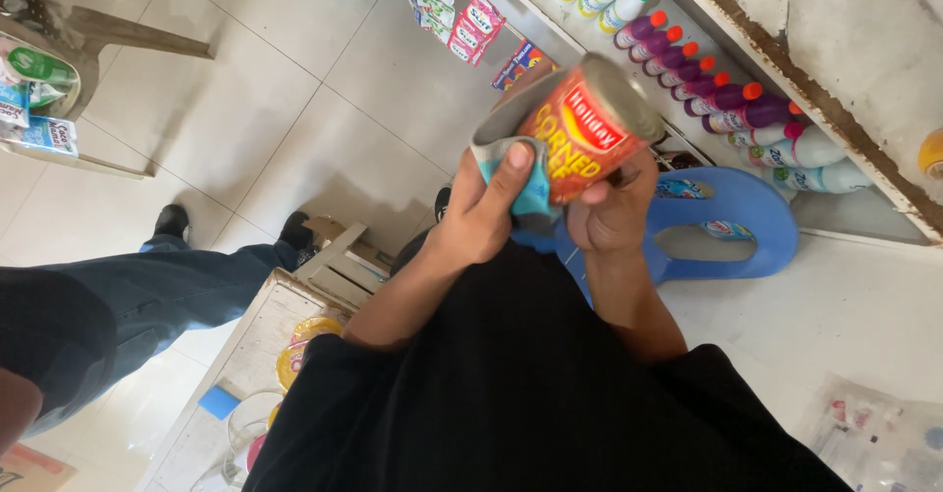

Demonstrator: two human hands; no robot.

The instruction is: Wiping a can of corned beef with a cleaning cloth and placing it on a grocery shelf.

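Left hand pressing blue cloth on can, right hand gripping red-orange labelled can, purple bottles shelved behind

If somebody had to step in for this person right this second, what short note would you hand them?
Left hand: presses a blue-grey cloth against the side of the can, thumb on top of the cloth.
Right hand: grips the red-labelled tin can from below, holding it tilted in the air above the blue plastic stool.
Done: can is lifted and the cloth is on it.
Left: cannot tell how much of the can has been wiped. Bottles line the shelf beyond.
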